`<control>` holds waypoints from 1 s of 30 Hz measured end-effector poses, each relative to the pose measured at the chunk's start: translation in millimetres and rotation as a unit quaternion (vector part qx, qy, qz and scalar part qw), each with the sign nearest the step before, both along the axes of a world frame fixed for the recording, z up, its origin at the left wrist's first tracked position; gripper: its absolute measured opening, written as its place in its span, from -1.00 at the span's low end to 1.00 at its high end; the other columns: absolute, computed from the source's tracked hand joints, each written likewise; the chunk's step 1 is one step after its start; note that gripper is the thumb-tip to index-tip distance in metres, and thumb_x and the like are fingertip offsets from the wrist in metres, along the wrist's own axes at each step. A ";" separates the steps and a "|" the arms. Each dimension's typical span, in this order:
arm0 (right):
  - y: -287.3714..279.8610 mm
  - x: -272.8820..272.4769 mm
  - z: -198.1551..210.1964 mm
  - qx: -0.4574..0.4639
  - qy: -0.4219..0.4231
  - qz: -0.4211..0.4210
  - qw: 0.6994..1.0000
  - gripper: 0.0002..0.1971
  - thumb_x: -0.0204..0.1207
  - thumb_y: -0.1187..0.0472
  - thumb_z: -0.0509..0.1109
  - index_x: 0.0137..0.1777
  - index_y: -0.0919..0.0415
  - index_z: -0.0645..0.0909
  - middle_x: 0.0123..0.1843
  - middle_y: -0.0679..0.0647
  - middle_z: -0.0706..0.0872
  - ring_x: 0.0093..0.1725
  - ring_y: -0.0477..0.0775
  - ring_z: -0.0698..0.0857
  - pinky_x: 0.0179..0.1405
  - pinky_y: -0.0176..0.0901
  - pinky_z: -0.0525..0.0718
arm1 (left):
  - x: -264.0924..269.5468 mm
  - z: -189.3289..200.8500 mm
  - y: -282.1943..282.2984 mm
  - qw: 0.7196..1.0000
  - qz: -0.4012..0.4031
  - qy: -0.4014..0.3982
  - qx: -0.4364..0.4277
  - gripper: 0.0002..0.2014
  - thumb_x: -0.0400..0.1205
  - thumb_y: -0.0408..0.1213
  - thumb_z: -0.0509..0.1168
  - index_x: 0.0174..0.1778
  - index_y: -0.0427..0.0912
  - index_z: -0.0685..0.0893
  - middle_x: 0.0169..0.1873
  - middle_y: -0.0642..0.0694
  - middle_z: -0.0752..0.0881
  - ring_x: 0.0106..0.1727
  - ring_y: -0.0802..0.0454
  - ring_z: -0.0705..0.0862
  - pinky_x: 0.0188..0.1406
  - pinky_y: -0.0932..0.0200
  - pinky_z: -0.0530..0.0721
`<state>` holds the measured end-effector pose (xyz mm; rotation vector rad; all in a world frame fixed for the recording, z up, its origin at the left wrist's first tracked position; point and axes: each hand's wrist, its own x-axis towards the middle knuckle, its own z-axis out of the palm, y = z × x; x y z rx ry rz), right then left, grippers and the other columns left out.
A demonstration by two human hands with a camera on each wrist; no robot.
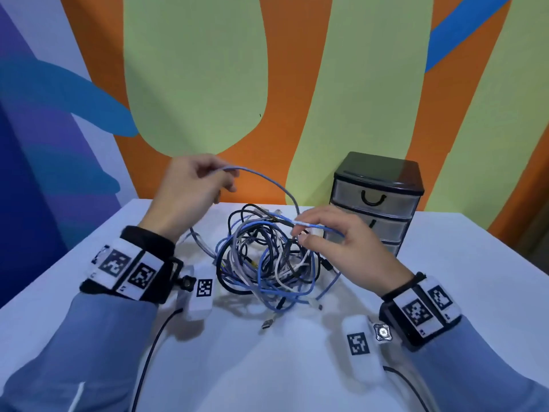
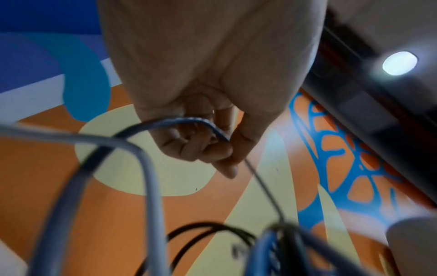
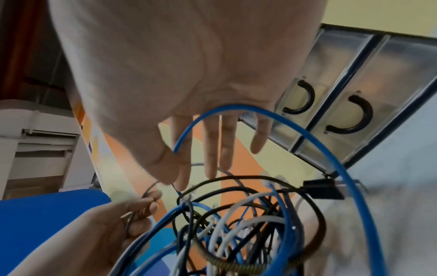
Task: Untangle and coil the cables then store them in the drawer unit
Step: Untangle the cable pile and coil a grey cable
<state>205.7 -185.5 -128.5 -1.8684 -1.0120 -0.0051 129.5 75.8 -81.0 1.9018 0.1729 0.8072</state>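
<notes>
Left of the drawer unit (image 1: 375, 200), on the table (image 1: 445, 292), sits the tangle (image 1: 267, 260): blue, white and black cables knotted in one heap, just beside the unit's lower drawers. All visible drawers are closed.

Left hand (image 1: 190, 188) is raised above the tangle's far-left side, thumb and fingers pinching a pale blue cable (image 1: 267, 179). From that pinch the cable arcs up and over toward the unit, then drops to the right hand (image 1: 335, 239). Right hand hovers over the tangle's unit-side edge, thumb and forefinger pinching the same cable near a white sleeve or plug; other fingers extended. Past that pinch the cable runs on down into the heap.

Key relation: the held span lies roughly left-right between the hands, with the tangle directly below and both trailing ends buried in it. Right hand is nearer both the knot and the unit. My read: early stage, nothing coiled or stored yet. Next move likely needs the free span fed out while the heap stays down; risk is dragging the whole tangle up.
</notes>
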 end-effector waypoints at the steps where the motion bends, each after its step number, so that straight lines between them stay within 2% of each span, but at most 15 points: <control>1: 0.0 -1.1 -0.2 -0.022 0.011 0.009 1.000 -0.95 0.65 0.12 0.55 0.04 -0.05 0.83 0.26 -0.23 0.77 0.39 -0.24 0.67 0.57 0.01 0.49 | -1.2 -0.1 -4.5 0.999 -0.002 0.015 0.035 -0.82 0.69 -0.43 0.36 -0.13 -0.19 0.87 -0.34 -0.05 0.83 -0.44 0.24 0.57 -0.29 0.14 0.48; 3: 0.3 -3.5 -0.8 -0.056 0.031 0.031 0.997 -0.92 0.64 0.03 0.55 0.04 -0.01 0.79 0.28 -0.27 0.79 0.41 -0.31 0.65 0.65 0.03 0.43 | -5.1 2.8 -11.1 0.997 0.002 0.022 0.072 -0.77 0.69 -0.36 0.35 -0.25 -0.17 0.84 -0.36 -0.04 0.81 -0.43 0.29 0.56 -0.25 0.12 0.46; 5: 2.1 -5.5 -0.7 -0.073 0.030 0.047 0.996 -0.85 0.65 -0.03 0.54 0.02 0.02 0.76 0.14 -0.18 0.84 0.28 -0.18 0.73 0.60 0.09 0.48 | -10.5 8.3 -11.9 0.995 -0.028 0.036 0.087 -0.73 0.72 -0.28 0.37 -0.31 -0.11 0.84 -0.40 -0.06 0.75 -0.43 0.23 0.52 -0.33 0.19 0.43; 9: 5.1 -8.2 -0.5 -0.083 0.034 0.055 0.994 -0.74 0.59 -0.12 0.59 0.14 -0.04 0.69 0.09 -0.14 0.82 0.22 -0.06 0.74 0.52 0.10 0.54 | -14.3 9.1 -12.5 0.992 -0.092 0.042 0.073 -0.65 0.78 -0.07 0.41 -0.20 -0.24 0.83 -0.56 0.07 0.43 -0.49 0.12 0.32 -0.53 0.30 0.29; 11: 4.3 -7.3 -2.0 -0.075 0.033 0.060 0.995 -0.60 0.53 -0.10 0.65 0.29 -0.12 0.61 -0.02 -0.07 0.79 0.08 -0.03 0.74 0.36 -0.04 0.61 | -5.9 6.8 -10.7 0.997 -0.078 -0.016 -0.015 -0.64 0.84 -0.11 0.33 -0.20 -0.25 0.72 -0.57 0.08 0.38 -0.52 0.11 0.25 -0.56 0.27 0.22; 13: 4.9 -6.5 -2.5 -0.085 0.022 0.056 0.995 -0.50 0.52 -0.10 0.66 0.40 -0.25 0.56 -0.19 0.03 0.70 -0.19 -0.06 0.65 0.00 -0.13 0.60 | -1.6 8.8 -5.2 0.984 -0.042 -0.098 -0.142 -0.67 0.89 -0.18 0.24 -0.20 -0.16 0.61 -0.56 0.07 0.36 -0.55 0.15 0.21 -0.60 0.32 0.18; 15: 6.0 -2.3 -6.3 -0.106 0.007 0.040 0.994 -0.56 0.60 -0.08 0.59 0.44 -0.30 0.60 -0.31 -0.11 0.66 -0.33 -0.15 0.56 -0.22 -0.25 0.51 | -2.7 12.4 3.6 0.958 -0.013 -0.173 -0.226 -0.68 0.91 -0.18 0.19 -0.18 -0.11 0.57 -0.53 0.07 0.38 -0.54 0.15 0.21 -0.60 0.31 0.15; 17: 6.3 3.8 -10.3 -0.117 -0.001 0.010 0.993 -0.81 0.71 -0.05 0.48 0.28 -0.23 0.72 -0.34 -0.32 0.67 -0.35 -0.24 0.59 -0.22 -0.28 0.52 | -5.4 13.2 10.0 0.933 0.002 -0.234 -0.275 -0.68 0.92 -0.15 0.16 -0.15 -0.10 0.56 -0.51 0.07 0.42 -0.52 0.13 0.24 -0.56 0.26 0.17; 18: 5.3 6.9 -11.9 -0.124 -0.007 -0.006 0.992 -0.92 0.74 -0.06 0.43 0.11 -0.20 0.76 -0.37 -0.28 0.64 -0.37 -0.21 0.57 -0.23 -0.18 0.51 | -6.2 12.8 11.6 0.921 0.008 -0.257 -0.294 -0.69 0.92 -0.13 0.15 -0.14 -0.11 0.56 -0.50 0.07 0.44 -0.53 0.12 0.25 -0.54 0.24 0.19; 20: 3.0 12.0 -15.5 -0.140 -0.033 -0.028 0.989 -0.79 0.73 -0.07 0.41 -0.16 -0.18 0.72 -0.39 -0.17 0.56 -0.37 -0.11 0.51 -0.25 -0.04 0.47 | -6.5 11.5 13.9 0.905 0.012 -0.285 -0.315 -0.70 0.92 -0.12 0.15 -0.11 -0.12 0.55 -0.48 0.06 0.48 -0.55 0.11 0.29 -0.54 0.23 0.23; 23: 1.3 12.5 -15.3 -0.113 -0.048 -0.039 0.992 -0.87 0.66 -0.03 0.50 -0.13 -0.15 0.80 0.05 -0.14 0.62 0.10 -0.14 0.65 0.16 -0.03 0.60 | -6.1 11.8 17.6 0.931 0.021 -0.237 -0.275 -0.73 0.89 -0.17 0.22 -0.13 -0.13 0.62 -0.45 0.03 0.59 -0.56 0.14 0.38 -0.58 0.28 0.27; 25: 1.6 11.2 -13.0 -0.111 -0.038 -0.024 0.993 -0.92 0.63 0.03 0.54 -0.09 -0.09 0.83 0.44 -0.23 0.56 0.47 -0.20 0.54 0.46 -0.08 0.48 | -4.8 11.3 17.7 0.968 0.024 -0.149 -0.198 -0.78 0.82 -0.29 0.29 -0.14 -0.16 0.71 -0.44 0.01 0.67 -0.54 0.11 0.42 -0.62 0.30 0.27; 26: 1.7 9.5 -11.5 -0.124 -0.020 -0.015 0.992 -0.92 0.62 0.04 0.54 -0.10 -0.07 0.83 0.53 -0.27 0.55 0.52 -0.22 0.53 0.53 -0.04 0.46 | -4.5 11.0 15.8 0.979 0.018 -0.113 -0.166 -0.82 0.77 -0.35 0.30 -0.12 -0.20 0.76 -0.43 -0.02 0.69 -0.53 0.08 0.42 -0.63 0.29 0.28; 27: 1.8 7.8 -10.4 -0.137 0.001 -0.006 0.991 -0.92 0.59 0.02 0.53 -0.11 -0.06 0.81 0.51 -0.26 0.63 0.47 -0.18 0.60 0.54 0.04 0.51 | -4.8 10.8 13.0 0.986 0.008 -0.085 -0.145 -0.83 0.74 -0.40 0.30 -0.08 -0.24 0.79 -0.43 -0.06 0.69 -0.53 0.05 0.41 -0.63 0.28 0.27; 30: 2.8 8.3 -10.4 -0.133 0.026 0.008 0.991 -0.85 0.48 -0.07 0.53 -0.05 -0.06 0.74 -0.03 -0.01 0.86 0.02 0.15 0.80 0.25 0.32 0.72 | -9.8 11.4 4.9 0.995 -0.044 -0.014 -0.093 -0.77 0.78 -0.33 0.28 0.06 -0.25 0.87 -0.43 -0.14 0.62 -0.54 0.01 0.33 -0.58 0.24 0.20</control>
